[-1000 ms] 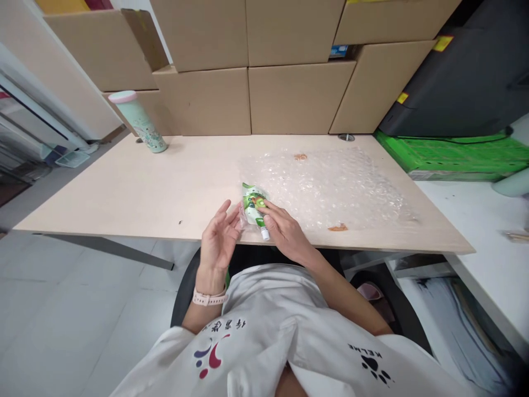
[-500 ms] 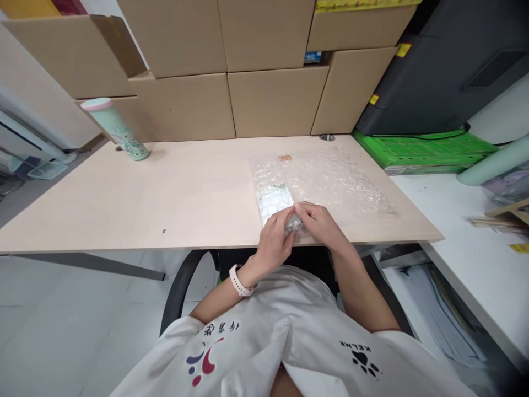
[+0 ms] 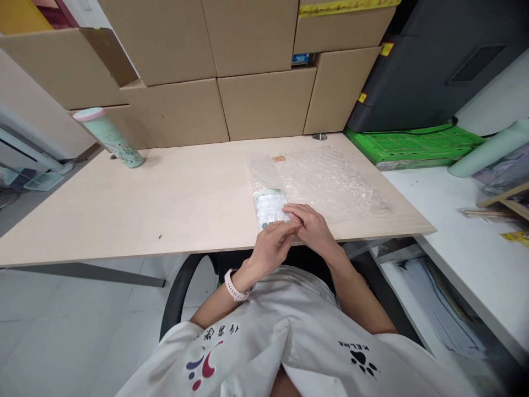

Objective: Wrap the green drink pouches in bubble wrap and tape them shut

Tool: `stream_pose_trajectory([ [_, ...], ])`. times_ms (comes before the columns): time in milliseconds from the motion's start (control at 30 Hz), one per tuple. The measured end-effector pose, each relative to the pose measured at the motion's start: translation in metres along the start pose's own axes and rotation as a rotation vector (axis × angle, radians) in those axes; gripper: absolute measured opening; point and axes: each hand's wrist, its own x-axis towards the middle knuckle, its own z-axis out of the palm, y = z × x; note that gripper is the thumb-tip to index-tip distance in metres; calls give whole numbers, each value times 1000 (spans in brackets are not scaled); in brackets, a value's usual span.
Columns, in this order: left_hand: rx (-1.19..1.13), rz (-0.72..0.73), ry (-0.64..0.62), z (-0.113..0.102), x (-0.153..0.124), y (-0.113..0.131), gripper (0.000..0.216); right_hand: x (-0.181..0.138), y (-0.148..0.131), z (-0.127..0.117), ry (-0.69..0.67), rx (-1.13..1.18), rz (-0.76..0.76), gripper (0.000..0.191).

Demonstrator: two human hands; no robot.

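Observation:
A flat packet with a pale white and green face (image 3: 270,205) lies near the table's front edge, under clear film. A sheet of clear bubble wrap (image 3: 330,179) spreads out behind it and to its right. At the packet's near right corner, my left hand (image 3: 273,245) has its fingers bent and pinched on the wrap's edge. My right hand (image 3: 313,229) meets it there, fingertips closed over the same corner and touching the left fingers. Exactly what lies between the fingertips is mostly hidden.
Cardboard boxes (image 3: 264,105) are stacked along the table's back edge. A mint tumbler (image 3: 113,138) stands at the back left. Small orange rings (image 3: 279,159) lie by the wrap. A green crate (image 3: 413,148) under a dark case (image 3: 425,66) is at the right.
My fingers have drawn closer together at the packet's corner, and the right fingers now reach over it. More of the packet's face shows. The view has shifted slightly.

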Motion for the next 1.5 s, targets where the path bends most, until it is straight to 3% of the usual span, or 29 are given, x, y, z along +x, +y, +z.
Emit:
stream_pose_trajectory([
  [100, -111, -154, 341, -15, -10, 2, 34, -3, -3, 3, 22, -51, 0, 33],
  [167, -258, -322, 449, -25, -12, 1, 51, -5, -8, 5, 35, -65, -6, 33],
  [233, -498, -466, 400, -34, -11, 3, 62, -7, -14, 6, 36, -73, 8, 33],
  [300, -685, -481, 367, -39, -7, 10, 64, -9, -23, 6, 18, -62, 39, 34],
  [433, -765, -224, 317, -35, -2, 27, 61, -12, -38, 5, -64, 107, 104, 33],
  [600, -427, -9, 8, -12, 7, 32, 73, -16, -30, -6, -153, 294, 220, 18],
  [700, -178, 127, -125, 3, 15, 26, 77, -20, -17, -16, -120, 231, 251, 10],
  [800, -9, 188, -178, 17, 21, 20, 69, -26, -8, -27, -37, 80, 239, 11],
  [1000, 239, 176, -213, 48, 21, 15, 72, -44, -2, -52, 112, -234, 178, 22],
  [1133, 269, 150, -196, 56, 21, 13, 68, -47, -6, -56, 263, -111, 123, 30],
  [1233, 113, 141, -150, 43, 15, 12, 54, -44, -7, -47, 153, -25, 93, 36],
  [1367, 76, 52, 69, 13, -2, 8, 44, -40, -7, -37, 59, -20, 105, 42],
  [1500, 128, 71, 22, -7, -12, -1, 45, -42, -20, -39, -30, 63, 115, 42],
])
